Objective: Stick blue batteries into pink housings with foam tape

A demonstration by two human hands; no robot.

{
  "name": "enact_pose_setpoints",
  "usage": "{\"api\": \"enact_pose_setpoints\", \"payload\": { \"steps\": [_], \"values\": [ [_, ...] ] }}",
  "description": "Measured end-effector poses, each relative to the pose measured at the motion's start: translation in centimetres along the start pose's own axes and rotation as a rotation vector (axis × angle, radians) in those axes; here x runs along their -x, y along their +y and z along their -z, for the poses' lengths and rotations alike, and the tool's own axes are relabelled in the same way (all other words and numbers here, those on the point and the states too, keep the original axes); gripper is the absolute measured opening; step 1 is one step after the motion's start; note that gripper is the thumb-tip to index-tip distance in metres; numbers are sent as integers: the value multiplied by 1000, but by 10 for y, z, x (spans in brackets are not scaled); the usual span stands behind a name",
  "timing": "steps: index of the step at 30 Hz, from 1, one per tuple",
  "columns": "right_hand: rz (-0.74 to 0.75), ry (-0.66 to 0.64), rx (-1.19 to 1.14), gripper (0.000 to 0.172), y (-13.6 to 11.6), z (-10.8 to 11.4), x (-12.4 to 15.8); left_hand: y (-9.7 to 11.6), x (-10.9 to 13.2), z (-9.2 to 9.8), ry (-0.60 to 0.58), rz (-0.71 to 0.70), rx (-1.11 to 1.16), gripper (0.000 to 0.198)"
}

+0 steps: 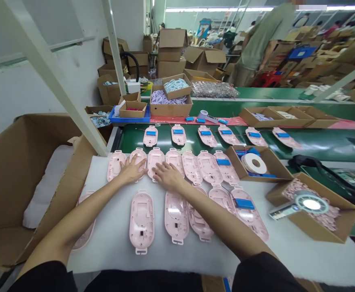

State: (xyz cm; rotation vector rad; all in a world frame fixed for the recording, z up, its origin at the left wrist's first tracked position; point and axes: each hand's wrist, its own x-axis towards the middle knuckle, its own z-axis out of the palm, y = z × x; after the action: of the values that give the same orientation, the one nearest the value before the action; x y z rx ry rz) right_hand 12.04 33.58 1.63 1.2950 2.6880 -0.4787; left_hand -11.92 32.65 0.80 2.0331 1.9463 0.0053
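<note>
My left hand (132, 170) lies with its fingers spread over a pink plastic housing shell (138, 154) in the back row on the white work surface. Close beside it, my right hand (168, 177) is flat with fingers apart, across another pink shell (155, 157) and the edge of its neighbour (174, 155). Neither hand grips anything. More shells stand in this row, and one at its right end carries a blue battery pack (223, 162). Nearer to me lies a front row, with a single shell (141, 219) between my forearms; my right forearm partly hides others.
A green conveyor belt (131, 140) runs behind, bearing shells with blue packs. To the right are a box with a white tape roll (254, 163), a box of pink parts (314, 207) and a handheld fan (311, 202). A large carton (52, 202) and a slanted post (64, 89) flank the left.
</note>
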Motion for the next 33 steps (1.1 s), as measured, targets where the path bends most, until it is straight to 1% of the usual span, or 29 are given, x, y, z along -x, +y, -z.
{"api": "enact_pose_setpoints", "payload": {
  "steps": [2, 4, 6, 8, 11, 14, 20, 25, 27, 29, 31, 33],
  "values": [
    [0, 9, 31, 61, -1, -1, 3, -6, 6, 1, 42, 8, 8, 73],
    [0, 0, 46, 60, -2, -1, 6, -14, 8, 2, 74, 53, 13, 75],
    [-9, -22, 50, 60, -5, 0, 7, -20, 7, 0, 69, 101, 20, 81],
    [-17, -40, 58, 60, -7, 1, 6, -22, 2, -4, 44, 119, 30, 87],
    [-30, -56, 68, 59, -7, 2, 5, -18, -7, -9, 20, 101, 43, 91],
    [-37, -62, 65, 59, -5, 1, 6, -11, -11, -11, 10, 102, 59, 91],
    [-53, -52, 103, 61, -4, 1, 10, -2, -11, -13, 15, 78, 84, 86],
    [-69, -54, 154, 57, -11, 5, 9, 1, -9, -11, -3, 62, 78, 81],
    [-43, -33, 182, 55, -17, 6, 9, 3, -4, -3, -7, 66, 65, 80],
    [3, 28, 217, 51, -19, 7, 10, 3, 8, 14, 6, 33, 43, 78],
    [32, 109, 237, 48, -15, 7, 12, -1, 29, 40, 24, -72, 14, 73],
    [37, 164, 239, 49, -2, 8, 15, -10, 61, 72, 35, -222, -12, 66]
  ]
}}
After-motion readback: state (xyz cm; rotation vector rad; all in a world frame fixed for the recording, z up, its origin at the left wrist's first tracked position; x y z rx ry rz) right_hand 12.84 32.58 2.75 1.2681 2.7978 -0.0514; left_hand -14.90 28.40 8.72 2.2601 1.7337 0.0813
